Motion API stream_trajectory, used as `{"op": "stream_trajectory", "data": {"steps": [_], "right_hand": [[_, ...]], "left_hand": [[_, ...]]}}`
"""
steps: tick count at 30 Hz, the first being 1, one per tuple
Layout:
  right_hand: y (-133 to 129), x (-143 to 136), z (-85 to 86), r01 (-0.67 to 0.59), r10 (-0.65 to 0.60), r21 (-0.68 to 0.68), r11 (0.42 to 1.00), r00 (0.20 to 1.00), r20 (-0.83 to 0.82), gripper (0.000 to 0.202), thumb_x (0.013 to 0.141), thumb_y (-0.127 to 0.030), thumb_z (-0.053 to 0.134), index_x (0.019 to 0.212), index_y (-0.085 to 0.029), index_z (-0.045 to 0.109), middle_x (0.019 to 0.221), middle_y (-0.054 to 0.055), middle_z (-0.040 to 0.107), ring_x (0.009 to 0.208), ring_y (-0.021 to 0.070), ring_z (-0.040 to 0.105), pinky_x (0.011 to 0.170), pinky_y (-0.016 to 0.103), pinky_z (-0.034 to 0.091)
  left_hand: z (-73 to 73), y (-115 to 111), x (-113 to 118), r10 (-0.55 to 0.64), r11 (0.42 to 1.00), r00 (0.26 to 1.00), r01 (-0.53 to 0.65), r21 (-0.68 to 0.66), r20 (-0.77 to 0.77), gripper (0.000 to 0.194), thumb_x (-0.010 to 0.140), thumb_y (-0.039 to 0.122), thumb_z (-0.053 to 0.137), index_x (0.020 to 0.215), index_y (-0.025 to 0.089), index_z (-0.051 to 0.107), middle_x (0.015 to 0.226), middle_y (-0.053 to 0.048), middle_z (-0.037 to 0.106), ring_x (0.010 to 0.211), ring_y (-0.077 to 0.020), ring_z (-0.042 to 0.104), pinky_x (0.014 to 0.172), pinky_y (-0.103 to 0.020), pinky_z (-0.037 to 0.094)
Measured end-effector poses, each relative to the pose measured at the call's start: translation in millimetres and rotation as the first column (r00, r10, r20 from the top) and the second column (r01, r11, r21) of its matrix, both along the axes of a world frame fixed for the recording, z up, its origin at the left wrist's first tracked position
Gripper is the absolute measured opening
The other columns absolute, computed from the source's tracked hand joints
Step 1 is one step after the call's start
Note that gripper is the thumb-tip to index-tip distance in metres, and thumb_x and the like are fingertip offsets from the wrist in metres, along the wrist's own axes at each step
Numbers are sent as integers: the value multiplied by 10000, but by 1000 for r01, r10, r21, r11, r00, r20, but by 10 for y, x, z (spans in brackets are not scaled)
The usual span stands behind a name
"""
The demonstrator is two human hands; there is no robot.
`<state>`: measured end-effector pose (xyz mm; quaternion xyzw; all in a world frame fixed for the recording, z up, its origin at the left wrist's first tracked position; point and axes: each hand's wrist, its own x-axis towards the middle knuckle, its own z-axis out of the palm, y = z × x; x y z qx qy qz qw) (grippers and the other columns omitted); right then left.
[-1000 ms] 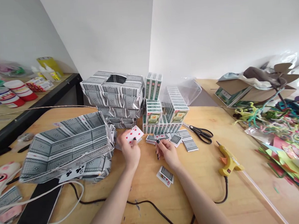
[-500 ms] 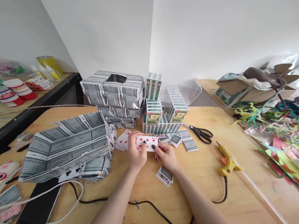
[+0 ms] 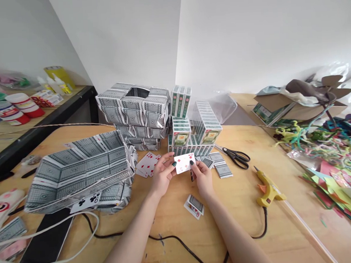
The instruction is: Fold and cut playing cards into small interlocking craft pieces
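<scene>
A playing card (image 3: pixel 183 166), a red diamond card face up, is held above the wooden table. My right hand (image 3: pixel 203 180) pinches its right end, thumb on the face and fingers behind. At the card's left edge is my left hand (image 3: pixel 161 178), its thumb tip at the edge and its fingers curled partly behind. Below lie loose cards (image 3: pixel 193 206), one of them face down on top. More diamond cards (image 3: pixel 147 164) are fanned out left of my hands, and face-down cards (image 3: pixel 220 164) lie to the right.
An open box made of cards (image 3: pixel 79 169) stands at left, with a taller card-covered box (image 3: pixel 135 110) behind. Card packs (image 3: pixel 205 127) are stacked at the back. Black scissors (image 3: pixel 238 158) and a yellow glue gun (image 3: pixel 268 189) lie right; a black cable (image 3: pixel 182 242) crosses the front.
The card has moved right and slightly up, tilting a little. My left hand has loosened and slid to its left edge, its thumb no longer over the face. My right hand has shifted right with the card.
</scene>
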<state>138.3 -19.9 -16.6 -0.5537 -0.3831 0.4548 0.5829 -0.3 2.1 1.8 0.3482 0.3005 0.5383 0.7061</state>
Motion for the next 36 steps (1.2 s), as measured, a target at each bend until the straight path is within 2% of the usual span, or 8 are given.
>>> {"op": "stream_trajectory", "data": {"steps": [6, 13, 17, 22, 26, 31, 33, 36], "right_hand": [[1, 31, 29, -61, 63, 43, 997, 998, -27, 271, 739, -448, 563, 672, -194, 498, 495, -52, 434, 415, 90, 362, 386, 215, 299], [9, 24, 2, -184, 180, 44, 982, 980, 81, 293, 715, -475, 575, 675, -191, 515, 456, -54, 447, 387, 94, 377, 378, 223, 315], [7, 20, -19, -213, 209, 42, 976, 974, 93, 279, 721, -458, 576, 686, -187, 522, 472, -46, 456, 381, 91, 385, 359, 217, 317], [-4, -13, -33, -245, 234, 47, 968, 957, 171, 243, 736, -431, 555, 762, -190, 568, 552, -24, 503, 432, 110, 442, 400, 232, 385], [-42, -44, -39, -314, 292, 70, 947, 930, 225, 261, 722, -321, 576, 951, -197, 576, 691, 8, 586, 527, 131, 520, 501, 255, 443], [-101, -50, 4, -430, 419, 84, 899, 900, 123, 418, 686, -234, 604, 1087, -227, 487, 841, 25, 608, 629, 139, 557, 560, 250, 463], [-98, -50, 20, -430, 424, 91, 898, 903, 72, 393, 688, -261, 614, 1059, -228, 489, 871, 29, 596, 634, 137, 556, 563, 254, 470], [-68, -54, 24, -380, 381, 70, 922, 925, 7, 343, 684, -333, 626, 985, -214, 514, 791, 15, 576, 567, 129, 534, 528, 261, 474]], "left_hand": [[-4, 7, -12, -224, 972, 972, 228, -61, 68, 360, 664, 158, 653, 1006, 187, 546, 1107, -86, 582, 999, -230, 554, 816, -385, 463], [10, 12, -9, -279, 959, 958, 281, 31, -65, 495, 596, 139, 704, 1072, 178, 570, 1140, -99, 582, 1107, -263, 479, 888, -353, 394], [22, 2, -13, -292, 955, 954, 295, 36, -64, 525, 608, 112, 687, 1107, 204, 551, 1201, -82, 543, 1121, -251, 467, 886, -338, 392], [3, 2, -28, -233, 971, 968, 237, 33, -90, 542, 632, 121, 662, 1148, 213, 526, 1187, -81, 546, 1128, -243, 456, 885, -327, 392], [10, -13, -9, -144, 985, 970, 159, 64, -195, 546, 627, 132, 660, 1144, 223, 510, 1136, -59, 565, 1070, -216, 490, 888, -322, 387], [-10, -47, 57, -65, 988, 957, 101, 115, -284, 463, 623, 134, 645, 1054, 218, 497, 981, -22, 579, 929, -166, 532, 820, -284, 413], [-30, -54, 75, -42, 990, 954, 79, 114, -296, 395, 615, 141, 642, 974, 206, 492, 928, -11, 571, 869, -154, 538, 766, -267, 425], [-38, -65, 87, -28, 991, 958, 64, 115, -287, 321, 628, 145, 618, 907, 204, 472, 878, 10, 555, 808, -130, 533, 727, -247, 423]]}}
